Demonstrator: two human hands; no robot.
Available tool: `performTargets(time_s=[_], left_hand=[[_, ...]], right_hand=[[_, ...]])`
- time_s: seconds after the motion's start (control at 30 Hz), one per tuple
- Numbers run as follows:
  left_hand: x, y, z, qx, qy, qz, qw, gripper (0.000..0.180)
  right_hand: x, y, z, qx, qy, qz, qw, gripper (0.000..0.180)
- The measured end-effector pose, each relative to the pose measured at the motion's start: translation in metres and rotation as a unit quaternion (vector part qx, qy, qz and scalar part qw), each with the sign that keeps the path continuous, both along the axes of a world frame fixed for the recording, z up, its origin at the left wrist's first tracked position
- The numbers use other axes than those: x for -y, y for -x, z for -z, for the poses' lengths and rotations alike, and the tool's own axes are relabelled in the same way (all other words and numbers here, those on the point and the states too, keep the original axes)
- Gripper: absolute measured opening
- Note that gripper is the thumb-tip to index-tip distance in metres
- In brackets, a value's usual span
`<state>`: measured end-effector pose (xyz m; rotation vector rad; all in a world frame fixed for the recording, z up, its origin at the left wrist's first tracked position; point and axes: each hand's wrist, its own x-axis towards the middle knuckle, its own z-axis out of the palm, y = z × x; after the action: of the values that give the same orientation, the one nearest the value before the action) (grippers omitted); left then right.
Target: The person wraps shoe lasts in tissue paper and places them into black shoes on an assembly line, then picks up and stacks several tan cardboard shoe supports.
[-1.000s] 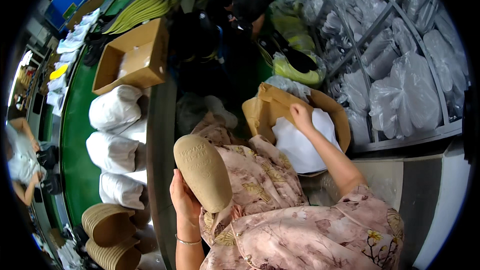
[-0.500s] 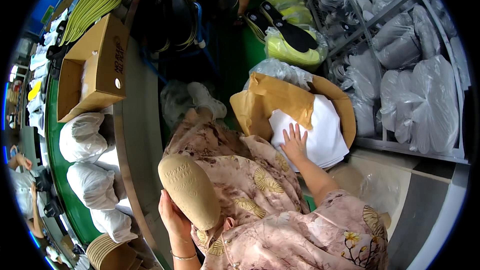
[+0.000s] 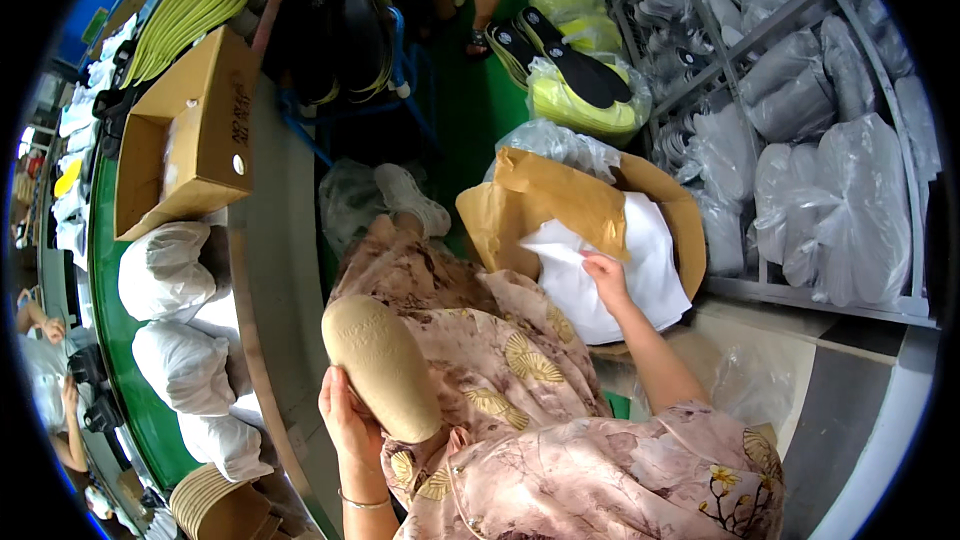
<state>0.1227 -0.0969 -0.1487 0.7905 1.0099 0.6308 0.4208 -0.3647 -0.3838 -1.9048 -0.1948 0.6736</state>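
My left hand [image 3: 350,425] is wrapped round the side of a tan shoe last [image 3: 378,365], held sole up over my lap. My right hand [image 3: 608,282] pinches the edge of a thin white sheet [image 3: 560,248], which lifts and creases at my fingertips. Beneath it lies a stack of similar white sheets [image 3: 652,270], inside a round container lined with brown paper [image 3: 550,190]. Whether the sheets are cloth or paper I cannot tell.
At left, white-wrapped bundles [image 3: 168,275] and a cardboard box [image 3: 225,110] stand beside a green belt [image 3: 120,340]. A metal rack [image 3: 850,305] with bagged grey soles is at right. Black insoles [image 3: 590,75] lie on yellow-green ones ahead, near another person's legs [image 3: 487,0].
My right hand has gone from lying spread on the white stack to pinching and raising one sheet's edge. The last has tilted slightly. The other person's hands have left the view.
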Motion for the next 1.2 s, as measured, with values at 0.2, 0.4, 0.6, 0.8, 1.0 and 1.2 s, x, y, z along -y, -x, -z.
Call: performTargets(time_s=[0.2,0.4,0.6,0.8,1.0,1.2], left_hand=[[0.004,-0.009,0.003,0.002,-0.047,0.027,0.999,0.012],[-0.002,-0.011,-0.019,0.046,-0.154,0.027,0.987,0.009],[-0.029,0.020,-0.028,0.121,-0.277,-0.014,0.953,0.012],[-0.044,0.030,-0.017,0.235,-0.228,-0.001,0.945,0.013],[-0.024,0.042,-0.009,0.281,-0.101,-0.031,0.954,0.025],[-0.012,0.054,0.000,0.287,-0.066,-0.004,0.956,0.033]], right_hand=[[-0.047,0.011,-0.137,-0.342,-0.312,0.031,0.886,0.019],[-0.114,0.062,-0.225,-0.376,-0.458,-0.114,0.797,0.020],[-0.165,0.115,-0.289,-0.316,-0.504,-0.296,0.748,0.018],[-0.213,0.180,-0.312,0.111,-0.426,-0.430,0.788,0.013],[-0.233,0.218,-0.320,0.319,-0.404,-0.430,0.742,0.013],[-0.229,0.226,-0.301,0.368,-0.307,-0.501,0.720,0.009]])
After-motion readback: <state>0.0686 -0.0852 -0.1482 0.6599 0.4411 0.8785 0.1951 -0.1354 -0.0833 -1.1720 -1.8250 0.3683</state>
